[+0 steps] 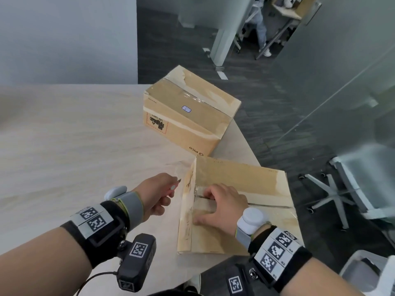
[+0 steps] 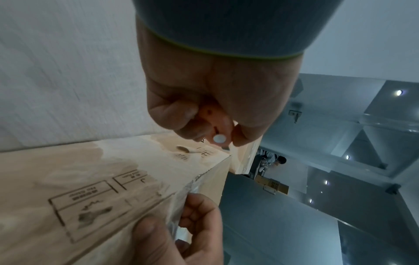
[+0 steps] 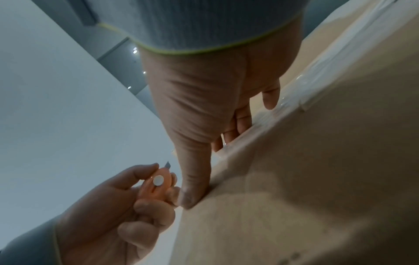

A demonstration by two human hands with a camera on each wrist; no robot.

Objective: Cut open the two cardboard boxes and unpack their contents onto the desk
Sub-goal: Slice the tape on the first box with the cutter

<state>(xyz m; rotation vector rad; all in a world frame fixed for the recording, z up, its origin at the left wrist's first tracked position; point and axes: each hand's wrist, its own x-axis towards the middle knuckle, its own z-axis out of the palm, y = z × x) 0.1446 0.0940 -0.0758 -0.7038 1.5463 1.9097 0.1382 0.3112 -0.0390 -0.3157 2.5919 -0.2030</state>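
Observation:
Two taped cardboard boxes sit on the pale desk [image 1: 74, 146]. The far box [image 1: 188, 112] is closed, its tape seam whole. On the near box [image 1: 245, 184] my right hand [image 1: 218, 204] lies on the top: its fingers curl into the dark slit along the taped seam and the thumb presses the near flap [image 3: 294, 179]. My left hand [image 1: 158, 195] hovers just left of this box. It pinches a small orange utility knife [image 1: 174, 185] with a white button [image 2: 218, 139]. The short blade [image 3: 167, 164] points away towards the box's left edge and is not touching it.
The near box sits at the desk's right front corner and overhangs the edge. A white office chair [image 1: 352, 189] and a glass wall stand to the right over dark carpet. A pale bin [image 1: 363, 272] is at lower right. Someone's legs [image 1: 261, 28] show far back.

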